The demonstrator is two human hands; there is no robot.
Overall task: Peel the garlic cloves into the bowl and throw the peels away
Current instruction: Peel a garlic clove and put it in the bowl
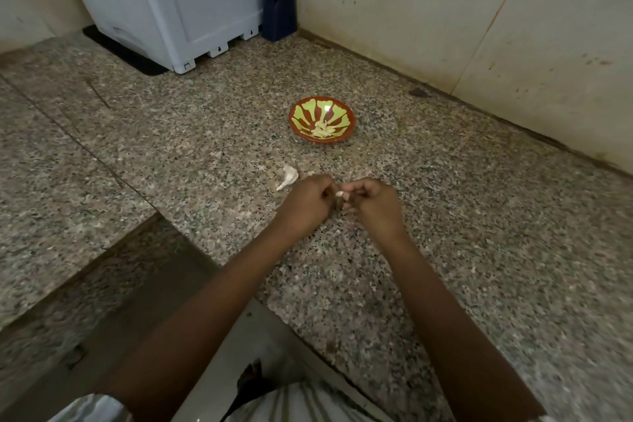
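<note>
**Mid-peel: one clove between your hands**

You have a garlic clove [339, 195] pinched between both hands, on the near side of the bowl [351, 120] and a little apart from it. Your left hand [306, 202] curls its fingers in around one end. Your right hand [375, 204] nips the other end with thumb and fingertips. Only a pale sliver of clove shows, so I cannot tell how much skin is off.

Peeled cloves [322, 130] lie in the bottom of the bowl. A papery garlic scrap [287, 176] sits on the counter [205, 147], nearer you than the bowl and to its left.

This looks like the peeling step. Next, strip the skin free, carry the bare clove forward to the bowl, and keep the peel back with the scrap for throwing away.
</note>
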